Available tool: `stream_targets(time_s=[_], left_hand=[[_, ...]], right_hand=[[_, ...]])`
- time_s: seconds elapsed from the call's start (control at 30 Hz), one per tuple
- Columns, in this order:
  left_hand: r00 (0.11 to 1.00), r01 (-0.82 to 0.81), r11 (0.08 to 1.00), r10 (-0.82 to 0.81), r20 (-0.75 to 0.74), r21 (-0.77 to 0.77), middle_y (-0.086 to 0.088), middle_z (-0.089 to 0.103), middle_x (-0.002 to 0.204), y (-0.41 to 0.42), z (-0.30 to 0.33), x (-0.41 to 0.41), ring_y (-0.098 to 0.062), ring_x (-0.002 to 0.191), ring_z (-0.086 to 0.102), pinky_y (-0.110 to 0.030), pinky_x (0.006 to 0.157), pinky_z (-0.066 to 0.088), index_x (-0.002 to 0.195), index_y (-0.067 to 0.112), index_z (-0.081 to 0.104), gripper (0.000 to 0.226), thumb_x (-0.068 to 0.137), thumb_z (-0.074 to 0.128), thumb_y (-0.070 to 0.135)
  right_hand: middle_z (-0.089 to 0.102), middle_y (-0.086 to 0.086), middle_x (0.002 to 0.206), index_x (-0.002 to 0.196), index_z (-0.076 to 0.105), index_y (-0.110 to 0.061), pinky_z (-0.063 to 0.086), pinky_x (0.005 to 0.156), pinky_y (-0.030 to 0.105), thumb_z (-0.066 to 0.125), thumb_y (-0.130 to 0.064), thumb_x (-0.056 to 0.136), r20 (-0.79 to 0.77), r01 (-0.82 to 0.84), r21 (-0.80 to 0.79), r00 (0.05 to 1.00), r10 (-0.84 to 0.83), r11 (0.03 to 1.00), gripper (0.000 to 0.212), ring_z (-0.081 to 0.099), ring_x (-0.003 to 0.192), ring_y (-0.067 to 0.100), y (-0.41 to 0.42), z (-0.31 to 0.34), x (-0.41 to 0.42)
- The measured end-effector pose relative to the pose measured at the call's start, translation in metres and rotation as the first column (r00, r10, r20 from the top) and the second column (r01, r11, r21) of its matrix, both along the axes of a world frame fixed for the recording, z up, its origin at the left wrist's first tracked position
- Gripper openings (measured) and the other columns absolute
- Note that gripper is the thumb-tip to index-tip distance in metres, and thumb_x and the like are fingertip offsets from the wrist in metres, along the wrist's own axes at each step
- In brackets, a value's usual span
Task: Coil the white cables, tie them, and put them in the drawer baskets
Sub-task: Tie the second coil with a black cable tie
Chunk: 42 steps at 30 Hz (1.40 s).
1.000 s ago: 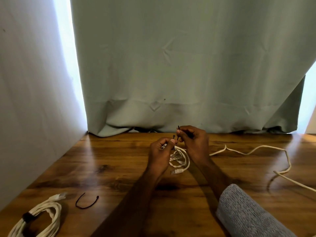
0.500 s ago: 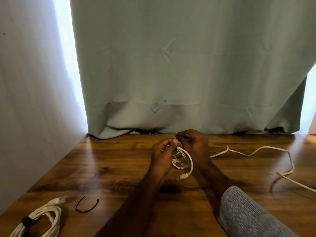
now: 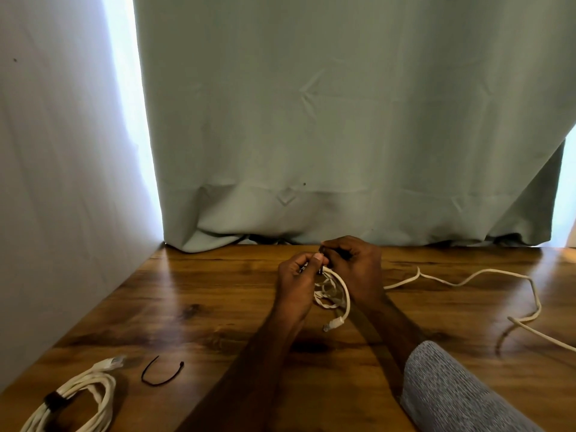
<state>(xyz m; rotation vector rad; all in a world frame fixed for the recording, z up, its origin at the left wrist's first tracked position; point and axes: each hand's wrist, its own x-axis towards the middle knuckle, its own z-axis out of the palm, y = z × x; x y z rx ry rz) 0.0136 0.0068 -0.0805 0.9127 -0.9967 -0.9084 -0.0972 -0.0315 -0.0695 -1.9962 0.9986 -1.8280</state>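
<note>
Head view, centre of frame: left hand (image 3: 296,282) and right hand (image 3: 358,269) meet above the wooden bench (image 3: 218,307); each grip pinches a black tie (image 3: 321,269) at the top of a small white coil (image 3: 333,294); its plug (image 3: 333,324) hangs below
Lower left: finished bundle (image 3: 78,397), banded black; spare tie (image 3: 159,374) beside it
Right: loose cable (image 3: 467,279) snaking across the bench
Handling: cable looks light, limp, springy; likely best held at the bound crossing
Textures: glossy grained wood; matte curtain (image 3: 343,120); knit grey sleeve (image 3: 452,391)
</note>
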Motion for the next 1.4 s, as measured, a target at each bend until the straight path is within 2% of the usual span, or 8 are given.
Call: stream_targets(time_s=[0.1,0.3,0.53,0.8,0.93,1.03,1.2,1.4], left_hand=[[1.000,0.002,1.000,-0.002,0.005,0.006,-0.008,0.072,0.075,0.0003,0.0007,0.0001,-0.017,0.069,0.068,-0.030,0.064,0.055,0.080,0.008,0.073,0.021,0.096,0.062,0.015],[1.000,-0.002,1.000,0.002,-0.011,0.011,-0.012,0.073,0.078,-0.0004,0.0003,0.0011,-0.019,0.070,0.068,-0.030,0.064,0.055,0.079,0.009,0.073,0.022,0.096,0.062,0.016],[1.000,0.000,1.000,0.000,-0.024,0.006,-0.011,0.073,0.076,0.0006,0.0012,0.0016,-0.019,0.070,0.068,-0.031,0.065,0.055,0.077,0.011,0.073,0.023,0.096,0.062,0.015],[0.999,-0.005,1.000,0.005,-0.032,-0.014,-0.012,0.072,0.078,-0.0014,0.0006,0.0026,-0.022,0.073,0.067,-0.034,0.069,0.055,0.076,0.013,0.073,0.024,0.096,0.061,0.013],[1.000,-0.006,1.000,0.006,-0.028,-0.005,-0.011,0.072,0.076,-0.0023,-0.0001,0.0031,-0.020,0.071,0.067,-0.032,0.066,0.054,0.076,0.012,0.073,0.023,0.096,0.061,0.013],[0.999,0.000,1.000,0.000,-0.033,0.003,-0.011,0.072,0.076,-0.0028,-0.0009,0.0029,-0.020,0.070,0.067,-0.031,0.064,0.054,0.077,0.010,0.073,0.022,0.096,0.062,0.014],[1.000,-0.009,1.000,0.009,-0.017,-0.011,-0.014,0.072,0.079,-0.0055,-0.0030,0.0038,-0.024,0.075,0.067,-0.038,0.072,0.055,0.075,0.013,0.074,0.023,0.095,0.062,0.015],[1.000,-0.009,1.000,0.009,-0.026,-0.007,-0.013,0.071,0.077,-0.0048,-0.0032,0.0028,-0.022,0.072,0.066,-0.033,0.068,0.055,0.080,0.006,0.072,0.021,0.096,0.061,0.014]], right_hand=[[0.076,-0.005,0.083,0.090,0.080,-0.010,0.060,0.074,0.030,0.073,0.000,0.084,0.064,-0.013,0.052,0.998,0.010,0.999,0.013,0.073,0.078,0.009,-0.0003,-0.0001,0.0013],[0.076,-0.005,0.083,0.090,0.081,-0.010,0.061,0.072,0.030,0.073,0.000,0.085,0.084,-0.018,0.075,0.996,0.012,0.997,0.014,0.073,0.076,0.009,-0.0002,0.0007,0.0015],[0.076,-0.005,0.082,0.090,0.081,-0.011,0.060,0.071,0.026,0.073,0.001,0.085,0.036,-0.038,0.051,0.999,0.036,0.998,0.015,0.073,0.076,0.008,0.0010,0.0006,0.0024],[0.077,-0.004,0.081,0.090,0.081,-0.011,0.062,0.072,0.038,0.074,-0.002,0.084,0.049,-0.049,0.082,0.998,0.045,0.995,0.012,0.074,0.075,0.010,-0.0015,-0.0014,0.0025],[0.077,-0.002,0.081,0.088,0.081,-0.009,0.062,0.072,0.043,0.073,-0.001,0.085,0.067,-0.060,0.098,0.996,0.053,0.993,0.012,0.074,0.075,0.012,-0.0006,-0.0012,0.0040],[0.077,-0.003,0.079,0.087,0.081,-0.010,0.062,0.072,0.041,0.074,-0.001,0.084,0.092,-0.071,0.107,0.994,0.061,0.992,0.012,0.074,0.074,0.013,0.0007,-0.0005,0.0046],[0.077,-0.002,0.080,0.088,0.081,-0.009,0.062,0.072,0.039,0.074,-0.003,0.085,0.085,-0.073,0.129,0.994,0.063,0.989,0.010,0.074,0.074,0.012,-0.0001,-0.0005,0.0040],[0.077,-0.004,0.082,0.091,0.082,-0.011,0.061,0.071,0.030,0.076,-0.005,0.084,0.079,-0.092,0.135,0.993,0.082,0.987,0.010,0.074,0.076,0.010,0.0003,-0.0003,0.0050]])
